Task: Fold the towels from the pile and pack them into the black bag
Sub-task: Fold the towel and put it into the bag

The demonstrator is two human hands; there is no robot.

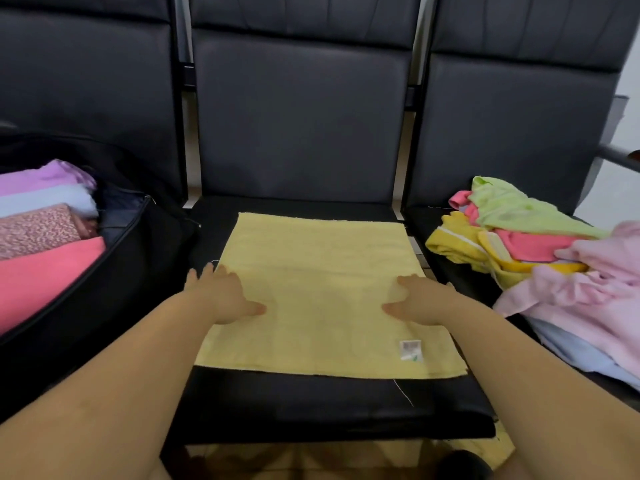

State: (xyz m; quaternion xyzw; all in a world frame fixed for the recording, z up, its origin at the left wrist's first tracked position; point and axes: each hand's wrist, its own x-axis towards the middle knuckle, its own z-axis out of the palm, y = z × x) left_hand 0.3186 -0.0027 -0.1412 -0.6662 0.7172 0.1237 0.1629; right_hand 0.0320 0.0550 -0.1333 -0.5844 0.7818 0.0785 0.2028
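A pale yellow towel (322, 292) lies spread flat on the middle black seat, a small white label near its front right corner. My left hand (221, 296) rests flat on the towel's left edge with straight fingers. My right hand (419, 299) lies flat on its right side. The black bag (138, 258) stands open on the left seat and holds folded towels in lilac, light blue, patterned pink and coral. The pile of unfolded towels (540, 244) sits on the right seat: green, pink, yellow, pale pink and light blue.
Three black padded chairs (301, 116) stand in a row with upright backs behind the seats. A metal armrest (620, 155) sticks out at the far right. Part of the yellow towel hangs below the front seat edge (329, 420).
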